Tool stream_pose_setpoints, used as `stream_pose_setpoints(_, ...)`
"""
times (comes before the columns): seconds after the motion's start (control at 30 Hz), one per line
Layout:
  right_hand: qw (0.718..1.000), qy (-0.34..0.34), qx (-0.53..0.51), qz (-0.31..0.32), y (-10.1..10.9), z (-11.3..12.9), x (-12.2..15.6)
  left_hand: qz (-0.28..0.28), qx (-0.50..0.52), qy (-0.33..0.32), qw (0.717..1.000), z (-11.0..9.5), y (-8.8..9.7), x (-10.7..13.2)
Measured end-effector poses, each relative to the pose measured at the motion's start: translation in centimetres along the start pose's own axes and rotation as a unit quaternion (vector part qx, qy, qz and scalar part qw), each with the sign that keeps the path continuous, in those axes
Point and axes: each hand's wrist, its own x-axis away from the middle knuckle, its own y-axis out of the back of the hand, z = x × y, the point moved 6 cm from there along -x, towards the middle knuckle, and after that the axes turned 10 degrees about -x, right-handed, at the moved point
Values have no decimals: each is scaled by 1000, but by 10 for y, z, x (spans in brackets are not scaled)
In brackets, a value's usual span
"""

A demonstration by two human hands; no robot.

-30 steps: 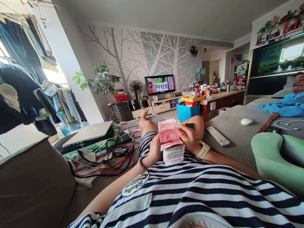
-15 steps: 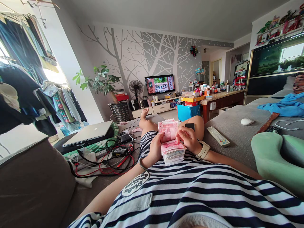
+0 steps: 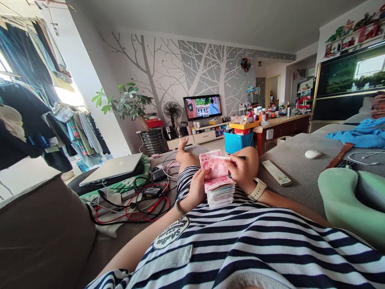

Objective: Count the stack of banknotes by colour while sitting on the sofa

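Observation:
I lie back on a grey sofa in a striped shirt, and a thick stack of pink banknotes (image 3: 220, 192) rests on my stomach. My left hand (image 3: 197, 188) grips the stack from its left side, thumb on the notes. My right hand (image 3: 240, 169), with a white watch on the wrist, pinches the top notes (image 3: 214, 164) and bends them upward. A dark phone sits on my knee just behind the right hand.
A remote control (image 3: 276, 172) and a white mouse (image 3: 313, 154) lie on the sofa to my right, with a green cushion (image 3: 345, 200) nearer. On my left lie a laptop (image 3: 112, 168) and tangled red and black cables (image 3: 135, 200). A television (image 3: 202, 106) plays across the room.
My right hand has lifted the top notes from flat on the stack to bent upward, moving slightly up and away. The left hand stays on the stack. The television picture has changed.

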Motion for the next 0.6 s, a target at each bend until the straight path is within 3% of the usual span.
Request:
stream_pose_setpoints(0.1, 1000, 6, -3, 2, 0, 3, 1, -29, -117, -77, 990, 0, 7, -3)
stream_pose_setpoints(0.23, 999, 19, -19, 25, -2, 13, 4, -43, -200, -87, 975, 10, 10, -5)
stream_pose_setpoints(0.6, 997, 32, -36, 55, -6, 26, 8, -24, -215, -93, 972, 5, 8, -3)
